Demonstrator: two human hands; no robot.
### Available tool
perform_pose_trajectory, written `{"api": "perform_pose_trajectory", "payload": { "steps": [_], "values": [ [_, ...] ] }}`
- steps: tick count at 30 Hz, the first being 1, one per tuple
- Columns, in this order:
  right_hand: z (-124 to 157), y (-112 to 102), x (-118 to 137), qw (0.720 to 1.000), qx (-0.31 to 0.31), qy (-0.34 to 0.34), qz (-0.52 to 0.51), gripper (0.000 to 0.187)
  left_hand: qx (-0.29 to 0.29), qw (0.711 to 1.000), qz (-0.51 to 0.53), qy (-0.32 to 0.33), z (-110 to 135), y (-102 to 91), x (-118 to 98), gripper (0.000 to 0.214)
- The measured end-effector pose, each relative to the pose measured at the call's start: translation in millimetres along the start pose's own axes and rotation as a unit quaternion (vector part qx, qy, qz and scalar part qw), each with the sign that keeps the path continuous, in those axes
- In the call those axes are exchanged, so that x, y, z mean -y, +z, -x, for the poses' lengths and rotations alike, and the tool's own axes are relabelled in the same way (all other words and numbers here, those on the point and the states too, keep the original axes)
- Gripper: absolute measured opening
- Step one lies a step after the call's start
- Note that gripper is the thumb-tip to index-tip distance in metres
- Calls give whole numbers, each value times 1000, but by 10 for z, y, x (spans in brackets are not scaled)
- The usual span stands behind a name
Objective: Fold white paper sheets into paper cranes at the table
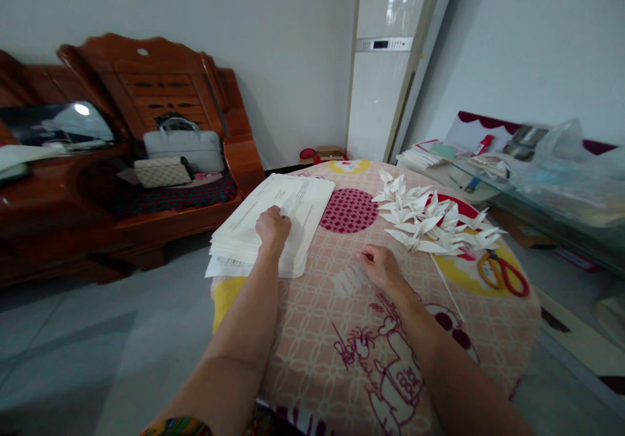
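My left hand (272, 226) rests on top of a thick stack of white printed paper (297, 211) at the table's left side, fingers curled and pinching the top sheet. My right hand (379, 265) lies on the pink patterned tablecloth (317, 332) near the table's middle, fingers loosely curled, nothing visible in them. A pile of several white folded paper cranes (432, 221) sits just beyond and to the right of my right hand.
Orange-handled scissors (502, 273) lie at the table's right edge, and a thin white stick (446, 286) lies beside them. A wooden bench with bags (183, 149) stands at left. A tall white air conditioner (385, 65) stands behind. A cluttered glass table (532, 169) is at right.
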State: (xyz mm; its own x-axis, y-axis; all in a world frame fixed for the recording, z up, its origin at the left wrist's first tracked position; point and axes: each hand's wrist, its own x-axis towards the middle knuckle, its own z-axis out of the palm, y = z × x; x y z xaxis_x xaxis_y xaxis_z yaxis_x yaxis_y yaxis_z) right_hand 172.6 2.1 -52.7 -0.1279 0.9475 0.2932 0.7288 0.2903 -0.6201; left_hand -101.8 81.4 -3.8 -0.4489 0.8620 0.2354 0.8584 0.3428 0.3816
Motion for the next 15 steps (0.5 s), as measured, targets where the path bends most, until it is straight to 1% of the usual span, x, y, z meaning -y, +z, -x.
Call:
{"api": "perform_pose_trajectory", "payload": {
  "steps": [1,2,3,4,5,6,7,8,9,10,12,14,15],
  "values": [
    [0,0,8,1000,1,3,4,30,-7,1000,10,-7,-2,-23,-5,27],
    [0,1,18,1000,1,7,7,30,-27,999,29,-2,-3,-48,-15,24],
    [-2,0,29,1000,2,13,9,29,-57,997,55,11,-3,-71,-31,22],
    [-4,-1,40,1000,7,16,12,28,-101,990,94,30,-2,-92,-52,20],
    [-6,-3,52,1000,10,20,16,28,-138,979,144,49,4,-109,-79,17],
    [-9,-7,63,999,12,22,20,27,-162,964,202,64,14,-122,-113,14],
    [-11,-12,73,999,15,25,23,25,-175,945,267,74,29,-130,-153,12],
    [-12,-17,82,999,17,28,25,24,-174,923,335,75,52,-134,-201,10],
    [-12,-23,90,999,19,31,25,24,-160,898,403,69,81,-136,-255,8],
    [-12,-28,96,999,19,34,23,24,-134,871,469,55,116,-135,-314,7],
    [-11,-33,103,999,13,38,15,25,-57,809,585,7,200,-134,-436,6],
    [-14,-31,102,999,4,38,3,27,33,733,678,-54,286,-135,-543,11],
    [-17,-27,99,999,1,35,-3,28,59,697,710,-79,324,-136,-584,15]
  ]
}}
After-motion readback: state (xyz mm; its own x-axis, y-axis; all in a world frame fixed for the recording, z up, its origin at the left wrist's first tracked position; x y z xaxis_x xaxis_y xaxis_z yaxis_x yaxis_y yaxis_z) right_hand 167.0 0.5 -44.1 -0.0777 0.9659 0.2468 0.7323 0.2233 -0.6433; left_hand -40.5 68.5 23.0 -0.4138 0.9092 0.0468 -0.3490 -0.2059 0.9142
